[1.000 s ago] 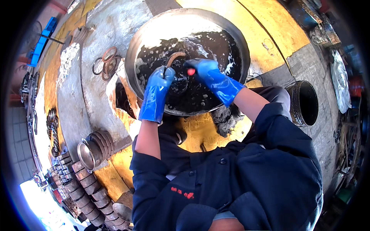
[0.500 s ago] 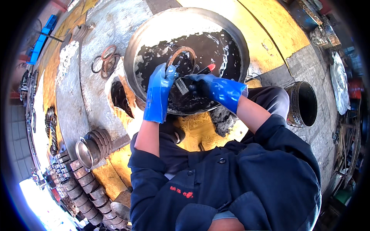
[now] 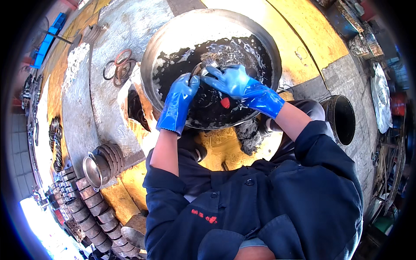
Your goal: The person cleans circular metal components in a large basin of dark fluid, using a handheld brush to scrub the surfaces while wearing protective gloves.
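Observation:
Both of my hands wear blue rubber gloves and work over a large round metal basin point(image 3: 146, 65) of dark liquid. My left hand point(image 3: 182, 93) is closed on a ring point(image 3: 196, 70), now mostly hidden and seen nearly edge-on. In my right hand point(image 3: 234, 82) is a flat brush point(image 3: 210, 67), its pale metal band and bristles showing past the fingers. The red handle end sticks out below that palm. The brush head lies against or very near the ring; splashes blur the contact.
Several loose rings point(image 3: 122, 67) lie left of the basin. A dark bucket point(image 3: 338, 119) stands at my right. Stacked metal rings with a bowl-like part point(image 3: 96, 169) and rows of cylindrical metal parts point(image 3: 93, 216) sit at lower left. A dark rag point(image 3: 251, 138) lies below the basin.
My right hand has moved up and turned, swinging the brush head to the far side and its red end towards me. The ring has tilted from face-on to nearly edge-on. Liquid now splashes.

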A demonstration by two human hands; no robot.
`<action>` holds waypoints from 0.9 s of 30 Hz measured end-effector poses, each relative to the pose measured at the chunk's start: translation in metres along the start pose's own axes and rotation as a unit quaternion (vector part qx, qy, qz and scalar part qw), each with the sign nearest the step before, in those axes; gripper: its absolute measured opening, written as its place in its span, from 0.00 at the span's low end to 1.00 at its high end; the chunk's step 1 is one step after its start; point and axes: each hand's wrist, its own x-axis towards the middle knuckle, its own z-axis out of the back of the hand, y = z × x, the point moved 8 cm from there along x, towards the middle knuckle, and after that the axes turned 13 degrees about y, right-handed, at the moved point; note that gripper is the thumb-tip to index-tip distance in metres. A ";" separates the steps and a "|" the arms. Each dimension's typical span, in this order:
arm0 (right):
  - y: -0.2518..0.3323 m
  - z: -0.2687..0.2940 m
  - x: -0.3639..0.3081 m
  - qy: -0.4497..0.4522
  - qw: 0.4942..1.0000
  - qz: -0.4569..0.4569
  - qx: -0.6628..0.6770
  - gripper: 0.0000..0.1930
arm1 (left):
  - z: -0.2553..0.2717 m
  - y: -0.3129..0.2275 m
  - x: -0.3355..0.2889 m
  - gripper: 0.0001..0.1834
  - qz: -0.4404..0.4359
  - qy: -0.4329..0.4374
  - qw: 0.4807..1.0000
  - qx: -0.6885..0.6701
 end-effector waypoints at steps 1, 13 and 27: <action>-0.004 -0.003 -0.001 0.053 0.998 -0.027 0.036 0.27 | -0.003 0.005 0.001 0.20 0.022 0.019 1.000 0.001; -0.037 -0.097 -0.004 -0.067 0.564 -0.165 0.806 0.16 | 0.004 0.003 -0.006 0.22 -0.010 -0.049 0.998 -0.035; -0.078 -0.132 -0.056 -0.209 0.505 -0.205 0.812 0.19 | 0.009 0.068 0.029 0.16 -0.047 -0.147 0.832 -0.533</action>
